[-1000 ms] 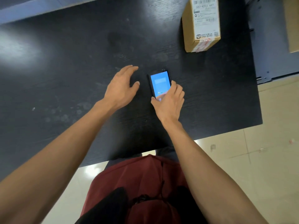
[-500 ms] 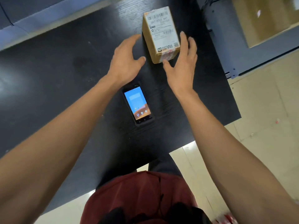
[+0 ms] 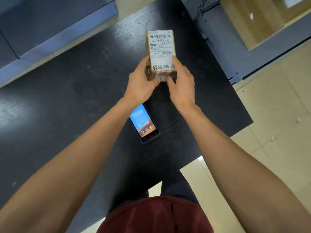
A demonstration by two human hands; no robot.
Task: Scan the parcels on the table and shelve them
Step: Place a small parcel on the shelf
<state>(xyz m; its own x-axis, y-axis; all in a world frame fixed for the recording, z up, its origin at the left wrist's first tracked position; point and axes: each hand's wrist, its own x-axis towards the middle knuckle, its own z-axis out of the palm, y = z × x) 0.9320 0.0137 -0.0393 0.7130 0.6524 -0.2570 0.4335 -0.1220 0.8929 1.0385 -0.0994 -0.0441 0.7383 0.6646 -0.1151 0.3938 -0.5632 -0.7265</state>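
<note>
Black wood-grain table (image 3: pixel 67 101) fills most of the view, and from nine o'clock across to three the scene runs: bare tabletop, the left hand (image 3: pixel 140 81), the parcel (image 3: pixel 160 52), the right hand (image 3: pixel 182 84), then a grey shelf (image 3: pixel 223 44) at about two o'clock with a big carton (image 3: pixel 255 19) on it.

The left hand grasps the parcel's near left corner, fingers curled round its side and thumb on the near end. The right hand clasps the opposite side, thumb against the taped end. Holding it from both flanks leaves the label face up and uncovered — probably so the codes stay readable, and so the box can be lifted squarely toward the shelf.

The parcel sits at twelve o'clock, over the table's far part; whether its base touches the top I cannot tell. It is a small oblong of brown cardboard with a white label bearing barcodes and "507-K503 447", and printed tape across the near end.

The scanner (image 3: pixel 144 125) lies screen-up at the centre, lit blue, between the forearms — within reach, in neither hand.
</note>
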